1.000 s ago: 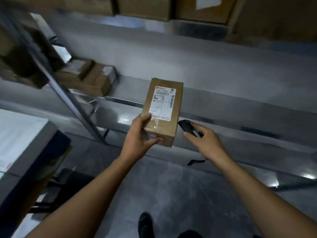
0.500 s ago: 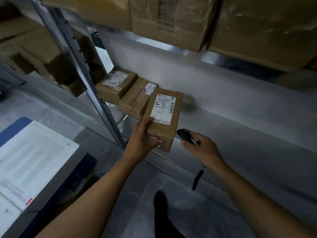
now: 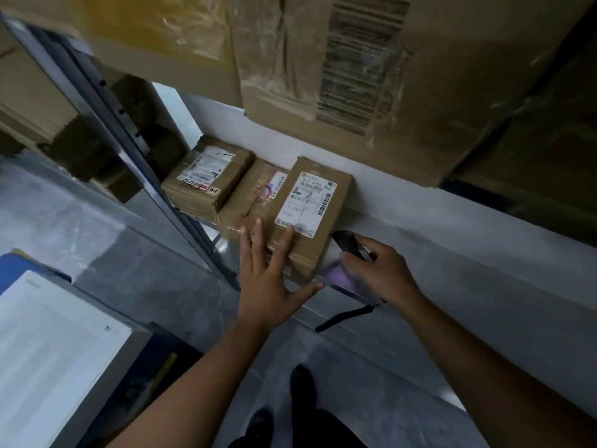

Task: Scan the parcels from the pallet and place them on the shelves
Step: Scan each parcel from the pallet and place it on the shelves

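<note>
A small brown parcel with a white barcode label lies on the grey lower shelf, pushed up against a second taped parcel. A third labelled parcel lies further left on the same shelf. My left hand has its fingers spread straight, and the fingertips rest on the near end of the first parcel. To the parcel's right, my right hand grips a black handheld scanner, whose wrist strap dangles below.
Large cardboard boxes on the upper shelf overhang close above. A blue-grey metal upright stands left of the parcels. A flat surface with white paper fills the lower left. My dark shoes stand on the grey floor below.
The parcel went from being held in the air by my left hand to lying on the lower shelf beside the other parcels. My left hand let go and now lies flat against it.
</note>
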`<state>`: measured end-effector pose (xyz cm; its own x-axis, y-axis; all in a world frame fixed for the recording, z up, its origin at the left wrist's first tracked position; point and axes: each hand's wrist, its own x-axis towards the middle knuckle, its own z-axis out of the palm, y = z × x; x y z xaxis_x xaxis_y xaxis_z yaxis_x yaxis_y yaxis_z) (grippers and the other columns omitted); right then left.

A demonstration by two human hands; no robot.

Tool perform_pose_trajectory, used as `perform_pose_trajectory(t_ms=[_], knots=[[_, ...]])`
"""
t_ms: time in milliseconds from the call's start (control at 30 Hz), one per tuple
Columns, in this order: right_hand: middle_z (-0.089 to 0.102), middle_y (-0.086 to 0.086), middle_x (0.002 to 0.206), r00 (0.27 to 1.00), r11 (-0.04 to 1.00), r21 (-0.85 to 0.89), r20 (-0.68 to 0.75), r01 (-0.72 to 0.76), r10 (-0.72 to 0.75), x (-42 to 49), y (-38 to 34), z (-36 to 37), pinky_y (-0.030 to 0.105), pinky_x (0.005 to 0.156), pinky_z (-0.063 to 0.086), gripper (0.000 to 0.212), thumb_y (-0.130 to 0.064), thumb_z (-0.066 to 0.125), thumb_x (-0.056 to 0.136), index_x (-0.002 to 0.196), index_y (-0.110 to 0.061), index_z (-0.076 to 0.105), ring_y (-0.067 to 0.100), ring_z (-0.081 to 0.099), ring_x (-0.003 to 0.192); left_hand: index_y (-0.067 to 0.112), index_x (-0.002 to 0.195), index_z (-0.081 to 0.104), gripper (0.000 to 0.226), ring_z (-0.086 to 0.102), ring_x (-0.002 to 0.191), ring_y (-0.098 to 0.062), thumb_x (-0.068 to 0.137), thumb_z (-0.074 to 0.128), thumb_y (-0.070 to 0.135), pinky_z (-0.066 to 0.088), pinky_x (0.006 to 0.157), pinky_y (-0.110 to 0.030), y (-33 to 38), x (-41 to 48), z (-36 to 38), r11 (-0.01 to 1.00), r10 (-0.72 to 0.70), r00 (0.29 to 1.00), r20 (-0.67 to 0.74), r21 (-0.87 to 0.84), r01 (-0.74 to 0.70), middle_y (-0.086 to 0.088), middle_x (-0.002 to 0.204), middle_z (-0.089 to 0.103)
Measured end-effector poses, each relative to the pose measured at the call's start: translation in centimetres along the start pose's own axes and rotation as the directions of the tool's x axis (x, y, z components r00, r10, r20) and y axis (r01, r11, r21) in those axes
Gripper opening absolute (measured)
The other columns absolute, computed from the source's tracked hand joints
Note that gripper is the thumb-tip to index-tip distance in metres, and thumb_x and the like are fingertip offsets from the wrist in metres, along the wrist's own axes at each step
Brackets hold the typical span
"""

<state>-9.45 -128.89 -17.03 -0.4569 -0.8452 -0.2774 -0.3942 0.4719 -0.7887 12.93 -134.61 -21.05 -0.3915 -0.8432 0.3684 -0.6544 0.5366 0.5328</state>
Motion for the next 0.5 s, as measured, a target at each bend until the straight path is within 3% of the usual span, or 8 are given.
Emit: perform_pose_trajectory(t_ms=[167,267,400,500], knots=[[0.063,-0.022,0.113,0.996,1.000,-0.024,-0.085,0.000,-0.002,-3.2,0.5,-0.6,0.021,0.082,0.045,0.052,-0.051,0.071,0.080,0.131,-0.045,0.061,0.005,0.059,0.104,0.030,0.163,0.018,0.112,-0.017,0.155,-0.037,0.075,0.062,0.083,0.005,0.122,-0.066,0.7,-0.4,-1.3,0.999,-0.040,0.997,0.062,-0.020,0.042,-0.009,0.171,-0.011],[0.061,-0.024,0.119,0.992,1.000,0.021,-0.130,0.005,-0.002,-7.4,1.2,-1.6,0.019,0.089,0.046,0.053,-0.048,0.071,0.084,0.136,-0.045,0.059,0.002,0.058,0.109,0.028,0.164,0.017,0.113,-0.016,0.156,-0.037,0.075,0.060,0.084,0.001,0.123,-0.063,1.7,-1.1,-2.3,0.999,0.020,0.999,0.051,-0.046,-0.017,-0.010,0.171,-0.011],[0.056,-0.041,0.111,0.965,0.995,0.098,-0.257,-0.021,0.045,-14.5,2.7,-2.9,-0.003,0.079,0.038,0.052,-0.048,0.074,0.085,0.134,-0.049,0.058,-0.021,0.054,0.098,0.028,0.162,0.025,0.108,-0.011,0.157,-0.037,0.076,0.060,0.083,0.003,0.123,-0.062,4.3,-2.8,-2.6,0.979,0.169,0.983,0.068,-0.127,-0.160,-0.010,0.171,-0.003],[0.052,-0.052,0.107,0.930,0.987,0.144,-0.351,-0.067,0.114,-20.9,4.8,-3.9,-0.005,0.079,0.036,0.053,-0.061,0.071,0.079,0.129,-0.058,0.055,-0.026,0.050,0.101,0.032,0.161,0.026,0.105,-0.005,0.157,-0.035,0.076,0.063,0.082,0.007,0.123,-0.063,7.4,-5.0,-1.4,0.949,0.273,0.954,0.123,-0.195,-0.247,-0.009,0.171,0.003]])
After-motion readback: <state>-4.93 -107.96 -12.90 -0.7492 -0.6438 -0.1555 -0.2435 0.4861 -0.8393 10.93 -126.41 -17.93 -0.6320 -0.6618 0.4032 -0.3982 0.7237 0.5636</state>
